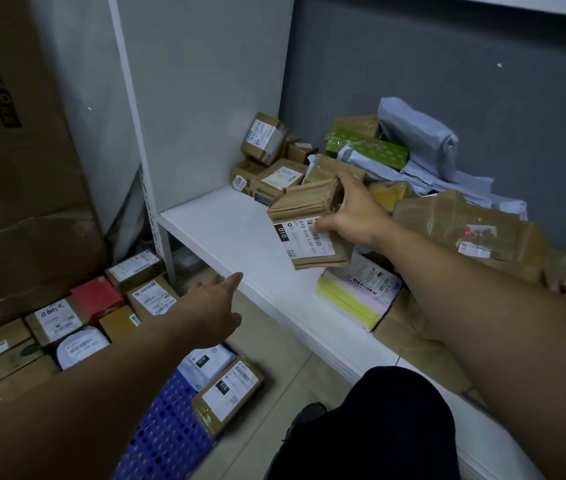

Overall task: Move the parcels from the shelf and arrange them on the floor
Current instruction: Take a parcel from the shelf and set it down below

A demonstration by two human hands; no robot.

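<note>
Parcel [309, 233] between right fingers [344, 188]

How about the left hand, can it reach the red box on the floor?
Probably yes. The left hand is open and empty, and the red box sits uncovered close by, with nothing between them.

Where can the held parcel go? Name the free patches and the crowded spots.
Free: white shelf left of the parcel pile, up to the upright; floor tiles between shelf edge and blue crate. Crowded: shelf's back and right; parcel rows on the floor, left.
</note>
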